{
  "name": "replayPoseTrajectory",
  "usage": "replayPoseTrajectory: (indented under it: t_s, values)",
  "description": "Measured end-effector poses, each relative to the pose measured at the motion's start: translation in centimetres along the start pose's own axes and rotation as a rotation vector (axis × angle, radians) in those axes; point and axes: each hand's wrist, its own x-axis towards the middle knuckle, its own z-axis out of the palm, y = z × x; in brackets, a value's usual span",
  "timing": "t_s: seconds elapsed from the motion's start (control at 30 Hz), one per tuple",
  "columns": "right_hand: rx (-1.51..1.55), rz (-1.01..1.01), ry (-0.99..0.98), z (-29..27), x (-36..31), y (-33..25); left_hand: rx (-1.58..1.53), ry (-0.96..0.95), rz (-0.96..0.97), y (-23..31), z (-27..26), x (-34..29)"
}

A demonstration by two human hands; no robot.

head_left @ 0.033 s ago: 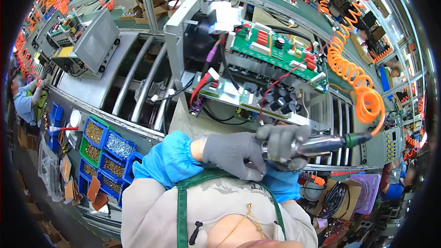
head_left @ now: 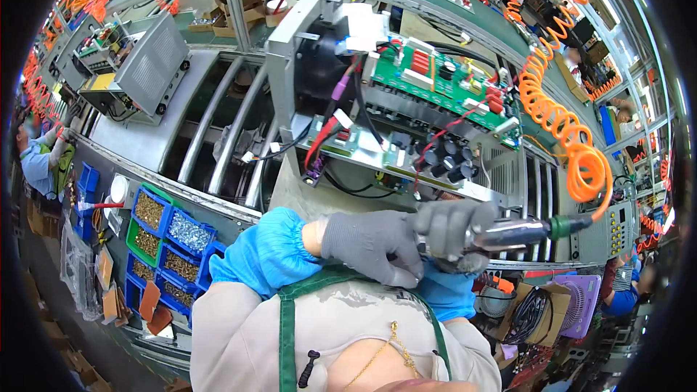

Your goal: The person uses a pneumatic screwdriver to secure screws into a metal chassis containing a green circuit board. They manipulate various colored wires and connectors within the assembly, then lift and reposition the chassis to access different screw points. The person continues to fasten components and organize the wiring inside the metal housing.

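Observation:
In front of my chest, my right hand (head_left: 456,231), in a grey glove, is wrapped round a pneumatic screwdriver (head_left: 512,234). Its green-ended rear joins an orange coiled air hose (head_left: 587,168). My left hand (head_left: 374,245), also gloved, is beside the tool's front end. Its fingers are curled inward, and what they hold, if anything, is hidden. Just beyond both hands stands an opened metal chassis (head_left: 282,87) with a green circuit board (head_left: 406,76) on top. Black capacitors (head_left: 450,161) and red and black cables (head_left: 328,134) show on its near side.
The chassis rests over a roller conveyor (head_left: 210,127). A second grey unit (head_left: 149,65) stands further left. Blue and green bins of screws (head_left: 190,232) are by my left arm. To the right are a box of black cables (head_left: 534,316) and a purple fan (head_left: 581,305). Another person (head_left: 42,163) works far left.
The chassis with its circuit board has shifted slightly to the right. My right hand and the screwdriver have moved slightly right and nearer to me. My left hand is nearly still.

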Motion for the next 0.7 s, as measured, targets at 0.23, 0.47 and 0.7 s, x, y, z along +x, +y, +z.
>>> replayPoseTrajectory:
  t_s: [0.23,0.47,0.7]
  values:
    - [-0.212,-0.183,0.324,1.3,3.4,-2.8,0.211,0.637,-0.006,-5.4,-3.6,-7.3]
    - [-0.256,-0.252,0.548,1.0,5.2,-1.1,0.358,0.828,-0.049,-6.6,-3.0,-7.6]
    - [-0.212,-0.124,0.575,-1.5,5.1,-0.8,0.465,0.857,-0.073,-6.8,-3.0,-6.4]
